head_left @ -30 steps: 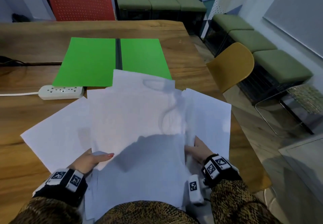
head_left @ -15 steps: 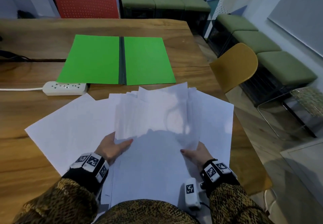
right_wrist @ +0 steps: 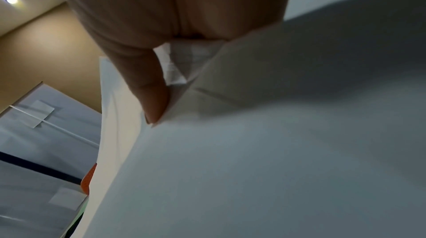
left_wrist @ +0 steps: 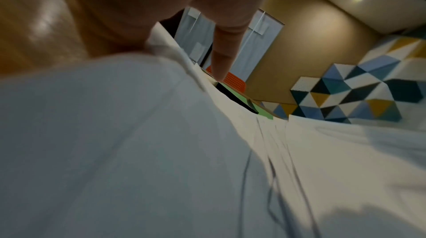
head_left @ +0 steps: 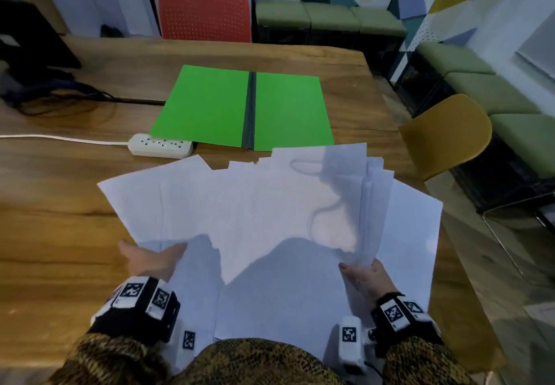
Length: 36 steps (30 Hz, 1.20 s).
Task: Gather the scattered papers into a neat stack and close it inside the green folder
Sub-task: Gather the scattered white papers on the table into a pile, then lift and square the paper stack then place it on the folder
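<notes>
Two hands (head_left: 150, 260) (head_left: 365, 276) — papers (head_left: 270, 204) — one folder (head_left: 243, 108)

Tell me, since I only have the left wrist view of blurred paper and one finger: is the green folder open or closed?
Observer: The head view shows the green folder lying open and flat on the table, just beyond the sheets.
Operator: What is the other hand doing?
Observer: The right hand pinches a bunch of sheets at their near edge. The right wrist view shows its thumb pressed over a paper corner.
Operator: Are the sheets squared up?
Observer: No. The papers are fanned wide across the table with their edges unaligned.
</notes>
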{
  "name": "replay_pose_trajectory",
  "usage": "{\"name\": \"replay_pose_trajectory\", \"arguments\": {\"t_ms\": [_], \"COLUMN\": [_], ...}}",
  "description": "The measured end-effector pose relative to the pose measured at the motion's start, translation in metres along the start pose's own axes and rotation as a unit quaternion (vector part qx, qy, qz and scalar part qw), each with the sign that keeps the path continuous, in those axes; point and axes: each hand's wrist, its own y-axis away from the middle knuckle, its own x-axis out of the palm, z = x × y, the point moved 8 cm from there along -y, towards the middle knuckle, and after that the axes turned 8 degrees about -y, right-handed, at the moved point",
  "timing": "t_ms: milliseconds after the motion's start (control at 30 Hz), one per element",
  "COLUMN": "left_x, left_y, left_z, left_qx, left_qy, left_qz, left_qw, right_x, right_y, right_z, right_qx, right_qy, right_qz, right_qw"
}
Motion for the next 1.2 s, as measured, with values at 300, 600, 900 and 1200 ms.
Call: {"name": "replay_pose_trajectory", "arguments": {"t_ms": [300,600,900,1200], "left_x": [0.011,-0.052,-0.11,-0.087], "left_y": [0.018,0.054,0.134,0.161], "left_z": [-0.032,-0.123,-0.194,-0.209], "left_qx": [0.141,0.316,0.466,0.459], "left_qy": [-0.106,-0.069,0.013,0.148], "left_qz": [0.102,0.049,0.095,0.216], "left_qw": [0.979,0.945,0.88,0.849], "right_x": [0.01,0.009,0.03,0.017], "right_y": [0.001,0.001,0.035,0.014], "right_z": [-0.002,0.0,0.031,0.01], "right_qx": [0.011,0.016,0.008,0.022], "right_qy": [0.038,0.072,-0.014,0.069], "right_qz": [-0.014,-0.043,0.024,-0.016], "right_qw": [0.999,0.996,1.0,0.997]}}
